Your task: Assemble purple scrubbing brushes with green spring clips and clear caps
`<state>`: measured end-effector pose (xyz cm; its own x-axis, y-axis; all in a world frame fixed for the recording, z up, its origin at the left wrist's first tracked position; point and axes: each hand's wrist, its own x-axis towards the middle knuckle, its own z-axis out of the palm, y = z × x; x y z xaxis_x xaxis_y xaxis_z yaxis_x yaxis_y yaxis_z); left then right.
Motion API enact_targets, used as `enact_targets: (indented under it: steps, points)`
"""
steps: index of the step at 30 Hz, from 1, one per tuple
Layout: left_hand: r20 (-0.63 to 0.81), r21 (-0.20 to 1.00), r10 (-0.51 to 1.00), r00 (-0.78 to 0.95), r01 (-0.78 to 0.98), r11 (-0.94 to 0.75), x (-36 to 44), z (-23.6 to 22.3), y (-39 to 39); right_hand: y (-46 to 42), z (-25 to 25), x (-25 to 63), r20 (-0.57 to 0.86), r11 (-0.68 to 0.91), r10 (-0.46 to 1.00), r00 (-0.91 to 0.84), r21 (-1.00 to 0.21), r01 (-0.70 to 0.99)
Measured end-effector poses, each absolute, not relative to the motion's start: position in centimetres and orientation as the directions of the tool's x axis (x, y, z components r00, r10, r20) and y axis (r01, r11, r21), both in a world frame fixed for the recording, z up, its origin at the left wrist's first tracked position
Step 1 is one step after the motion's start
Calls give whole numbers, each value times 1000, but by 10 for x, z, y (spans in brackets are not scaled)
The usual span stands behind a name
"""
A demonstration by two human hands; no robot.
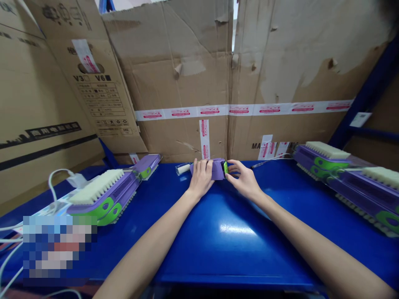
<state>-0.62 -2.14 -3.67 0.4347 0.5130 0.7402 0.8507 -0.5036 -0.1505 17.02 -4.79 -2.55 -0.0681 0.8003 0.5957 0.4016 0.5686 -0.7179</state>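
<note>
A small purple plastic device [218,170] lies at the back middle of the blue table; its exact kind I cannot tell. My left hand [202,176] is closed over its left part, fingers wrapped across the top. At the device's right end sits a bright green end piece [226,167] with a dark gap beside it. Thumb and fingers of my right hand [243,177] pinch around this green piece. A clear tube with a white roll inside [183,169] sticks out to the left of my left hand.
Similar purple-green devices with cream ribbed pads stand at left [96,195] and right [358,182]. A screwdriver-like tool [259,163] lies behind my right hand. White cables [52,187] run along the left edge. Cardboard [187,83] walls the back; a blue post [358,95] rises right.
</note>
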Motion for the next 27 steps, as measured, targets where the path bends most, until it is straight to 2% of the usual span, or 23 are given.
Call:
enact_targets:
  steps: [10,19,27]
  points:
    - [725,-179,522,449,855,-487,-7,-35,-21,-51,-20,168,612,551,788,65,-749,366]
    - [734,-142,529,425,859,-492,-3,-35,-26,-50,-25,163,639,591,769,4,-713,377]
    - [747,-113,518,418,847,-520,-3,-34,-28,-53,-29,163,653,551,754,69,-687,474]
